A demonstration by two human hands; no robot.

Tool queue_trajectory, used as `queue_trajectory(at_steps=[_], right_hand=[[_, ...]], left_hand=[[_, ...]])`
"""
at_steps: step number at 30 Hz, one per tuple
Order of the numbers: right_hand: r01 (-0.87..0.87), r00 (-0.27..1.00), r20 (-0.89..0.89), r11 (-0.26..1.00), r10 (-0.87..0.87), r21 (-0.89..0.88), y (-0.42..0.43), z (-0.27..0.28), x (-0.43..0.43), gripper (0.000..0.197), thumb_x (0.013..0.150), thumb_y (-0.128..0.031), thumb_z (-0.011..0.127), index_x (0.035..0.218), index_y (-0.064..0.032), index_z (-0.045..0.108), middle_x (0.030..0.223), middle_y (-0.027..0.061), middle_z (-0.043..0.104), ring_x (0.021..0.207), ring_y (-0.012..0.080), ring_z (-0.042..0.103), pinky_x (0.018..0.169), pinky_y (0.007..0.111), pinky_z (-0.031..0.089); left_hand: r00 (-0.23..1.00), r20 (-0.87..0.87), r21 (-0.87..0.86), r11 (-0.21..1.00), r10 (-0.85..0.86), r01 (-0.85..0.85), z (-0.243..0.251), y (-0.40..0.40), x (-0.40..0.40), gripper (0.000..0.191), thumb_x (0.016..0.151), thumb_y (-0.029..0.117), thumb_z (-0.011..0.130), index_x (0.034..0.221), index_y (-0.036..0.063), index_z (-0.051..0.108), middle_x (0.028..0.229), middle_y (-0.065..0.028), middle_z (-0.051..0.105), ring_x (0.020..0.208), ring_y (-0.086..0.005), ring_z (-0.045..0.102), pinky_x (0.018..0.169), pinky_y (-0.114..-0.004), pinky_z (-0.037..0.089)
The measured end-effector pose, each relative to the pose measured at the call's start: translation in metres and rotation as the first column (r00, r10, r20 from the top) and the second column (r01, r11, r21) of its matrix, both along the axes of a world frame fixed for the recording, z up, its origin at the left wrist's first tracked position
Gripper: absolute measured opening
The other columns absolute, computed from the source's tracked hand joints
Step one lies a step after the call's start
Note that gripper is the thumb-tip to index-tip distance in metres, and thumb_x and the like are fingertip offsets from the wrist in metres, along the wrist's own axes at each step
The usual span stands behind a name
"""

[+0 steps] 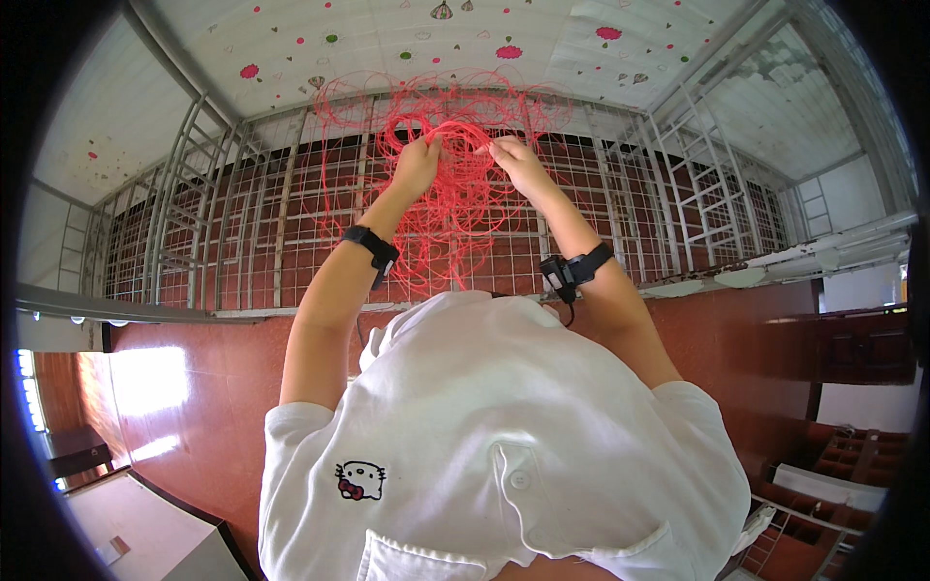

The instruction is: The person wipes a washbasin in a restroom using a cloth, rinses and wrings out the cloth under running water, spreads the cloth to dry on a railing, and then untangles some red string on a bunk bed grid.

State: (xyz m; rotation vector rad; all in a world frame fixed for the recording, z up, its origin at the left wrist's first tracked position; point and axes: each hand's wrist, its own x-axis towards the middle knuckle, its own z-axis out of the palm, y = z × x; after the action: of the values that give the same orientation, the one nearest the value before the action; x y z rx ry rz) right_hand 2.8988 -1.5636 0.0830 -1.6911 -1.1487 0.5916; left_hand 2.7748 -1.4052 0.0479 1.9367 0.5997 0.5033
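A large tangle of thin red cord (454, 185) lies in loose loops over the wire-mesh base of a metal bed frame (283, 210). My left hand (418, 165) grips a gathered bundle of strands at the left, its thumb on top. Across from it, my right hand (517, 161) pinches strands at the bundle's right end between thumb and fingers. The gathered strands arch between both hands. Finer loops spread toward the wall, and others trail toward my body. What the curled fingers hide beneath the cord cannot be made out.
Metal ladder-like end rails (185, 203) stand at the left, with similar rails (708, 181) at the right. A patterned wall (436, 36) closes off the far side. Behind me lies a reddish-brown floor (218, 378); a white-topped table (145, 519) stands at the lower left.
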Motion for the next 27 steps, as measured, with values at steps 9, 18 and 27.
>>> queue_trajectory(at_steps=[9, 18, 27], right_hand=[[0.020, 0.710, 0.697, 0.986, 0.102, -0.165, 0.017, 0.028, -0.023, 0.029, 0.077, -0.026, 0.056, 0.099, -0.0078, 0.059, 0.079, 0.0122, 0.061, 0.087, 0.0288, 0.056, 0.072, 0.040, 0.045], [0.110, 0.629, 0.717, 0.878, 0.300, -0.465, 0.034, 0.012, -0.013, 0.018, 0.073, -0.021, 0.059, 0.077, -0.0033, 0.062, 0.080, 0.0170, 0.060, 0.079, 0.0335, 0.059, 0.067, 0.042, 0.047], [0.076, 0.611, 0.758, 0.936, 0.228, -0.343, 0.030, 0.023, -0.020, 0.018, 0.072, -0.022, 0.062, 0.070, -0.0041, 0.062, 0.071, 0.0165, 0.060, 0.070, 0.0325, 0.059, 0.059, 0.041, 0.047]], left_hand=[[0.889, -0.456, 0.635, 0.684, -0.042, 0.358, 0.018, -0.011, -0.001, 0.020, 0.085, 0.022, 0.044, 0.089, 0.0029, 0.050, 0.075, -0.0152, 0.059, 0.074, -0.0322, 0.057, 0.063, -0.044, 0.045], [0.918, -0.380, 0.800, 0.459, -0.112, 0.387, 0.007, -0.014, -0.002, 0.021, 0.078, 0.017, 0.051, 0.092, 0.0007, 0.052, 0.082, -0.0153, 0.059, 0.078, -0.0312, 0.056, 0.071, -0.043, 0.044], [0.928, -0.108, 0.057, 0.930, -0.357, 0.364, -0.013, -0.002, -0.017, 0.040, 0.077, 0.021, 0.061, 0.111, 0.0039, 0.051, 0.098, -0.0079, 0.058, 0.097, -0.0209, 0.051, 0.082, -0.033, 0.041]])
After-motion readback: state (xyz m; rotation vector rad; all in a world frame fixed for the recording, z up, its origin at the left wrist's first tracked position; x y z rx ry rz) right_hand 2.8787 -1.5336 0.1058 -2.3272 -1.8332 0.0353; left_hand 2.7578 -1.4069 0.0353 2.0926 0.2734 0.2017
